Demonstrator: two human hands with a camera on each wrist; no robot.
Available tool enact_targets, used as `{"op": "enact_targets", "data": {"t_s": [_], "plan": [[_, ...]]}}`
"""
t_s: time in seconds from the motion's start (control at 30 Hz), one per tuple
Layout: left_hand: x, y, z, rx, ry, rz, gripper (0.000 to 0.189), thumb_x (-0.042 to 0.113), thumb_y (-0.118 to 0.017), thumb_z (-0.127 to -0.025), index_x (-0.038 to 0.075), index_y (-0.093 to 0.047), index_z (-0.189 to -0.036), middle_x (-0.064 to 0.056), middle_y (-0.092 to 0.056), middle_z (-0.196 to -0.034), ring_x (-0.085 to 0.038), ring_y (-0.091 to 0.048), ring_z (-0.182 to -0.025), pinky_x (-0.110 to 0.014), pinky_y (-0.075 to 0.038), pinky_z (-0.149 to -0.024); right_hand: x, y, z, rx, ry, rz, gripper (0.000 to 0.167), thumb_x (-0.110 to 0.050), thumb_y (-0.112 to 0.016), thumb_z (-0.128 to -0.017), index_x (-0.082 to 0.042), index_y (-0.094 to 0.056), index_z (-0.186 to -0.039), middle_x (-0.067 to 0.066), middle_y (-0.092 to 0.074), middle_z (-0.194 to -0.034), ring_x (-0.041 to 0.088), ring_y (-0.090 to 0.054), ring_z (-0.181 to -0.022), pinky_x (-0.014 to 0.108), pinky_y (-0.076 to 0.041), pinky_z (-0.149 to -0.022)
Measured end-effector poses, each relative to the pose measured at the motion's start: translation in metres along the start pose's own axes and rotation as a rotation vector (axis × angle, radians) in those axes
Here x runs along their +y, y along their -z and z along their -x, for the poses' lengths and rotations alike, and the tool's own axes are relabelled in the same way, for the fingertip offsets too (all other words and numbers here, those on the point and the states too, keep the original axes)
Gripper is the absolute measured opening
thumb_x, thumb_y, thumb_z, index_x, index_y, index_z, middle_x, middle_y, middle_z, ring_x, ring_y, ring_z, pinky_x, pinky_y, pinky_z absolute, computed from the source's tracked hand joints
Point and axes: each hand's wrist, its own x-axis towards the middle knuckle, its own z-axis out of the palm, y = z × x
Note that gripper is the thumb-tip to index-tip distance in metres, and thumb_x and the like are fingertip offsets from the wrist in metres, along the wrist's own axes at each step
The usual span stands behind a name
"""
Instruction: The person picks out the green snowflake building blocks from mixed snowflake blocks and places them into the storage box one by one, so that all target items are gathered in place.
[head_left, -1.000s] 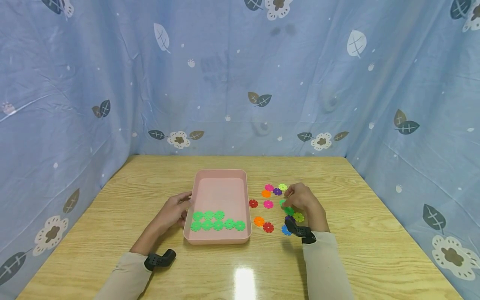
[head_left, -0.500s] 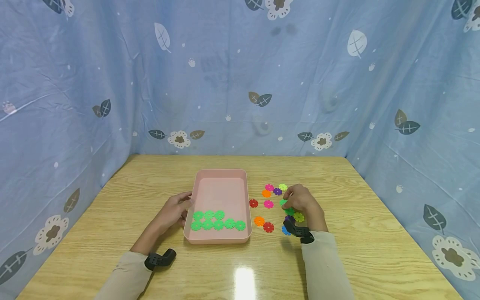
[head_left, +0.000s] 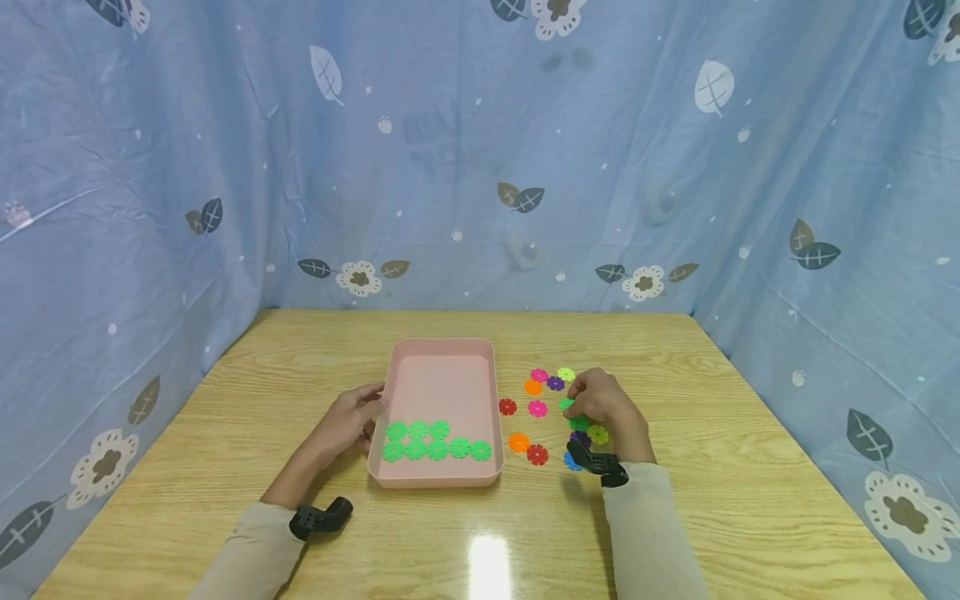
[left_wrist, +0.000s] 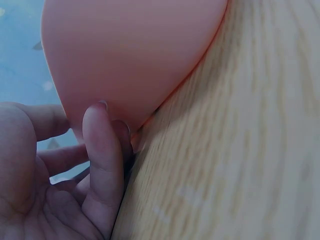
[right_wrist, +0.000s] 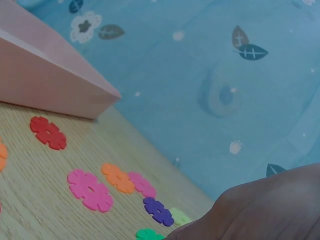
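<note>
A pink tray stands mid-table in the head view, with several green snowflake discs in two rows at its near end. My left hand grips the tray's left wall; in the left wrist view, fingers press its outer side. To the right of the tray, my right hand pinches a green snowflake disc at the table surface. Another green disc lies just under that hand, partly covered. In the right wrist view only the back part of the right hand shows, hiding its fingertips.
Loose snowflake discs lie between tray and right hand: red, orange, pink, purple, yellow-green and blue. A blue patterned curtain encloses the wooden table on the back and sides.
My right hand has shifted very slightly to the left around the green disc, more of which now shows. The left hand and the tray have stayed put.
</note>
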Motion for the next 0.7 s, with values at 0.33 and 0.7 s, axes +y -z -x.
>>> {"op": "enact_targets", "data": {"t_s": [0.33, 0.7], "plan": [[0.0004, -0.0009, 0.0002, -0.012, 0.001, 0.018, 0.055, 0.023, -0.049, -0.108, 0.000, -0.034, -0.156, -0.024, -0.053, -0.129, -0.016, -0.057, -0.061, -0.027, -0.054, -0.050, 0.0038, -0.0008, -0.0033, 0.006, -0.009, -0.024, 0.027, 0.004, -0.082, -0.079, 0.004, -0.062, -0.098, 0.014, -0.054, -0.092, 0.023, -0.052, -0.069, 0.029, -0.050, -0.058], [0.0007, -0.0010, 0.0000, -0.003, -0.003, 0.006, 0.056, 0.023, -0.049, -0.108, -0.001, -0.034, -0.156, -0.025, -0.052, -0.132, -0.016, -0.058, -0.059, -0.027, -0.053, -0.048, 0.0005, -0.0007, -0.0025, -0.006, 0.046, -0.072, 0.018, 0.003, -0.073, -0.088, 0.005, -0.061, -0.102, 0.016, -0.056, -0.091, 0.025, -0.055, -0.067, 0.032, -0.052, -0.056]]}}
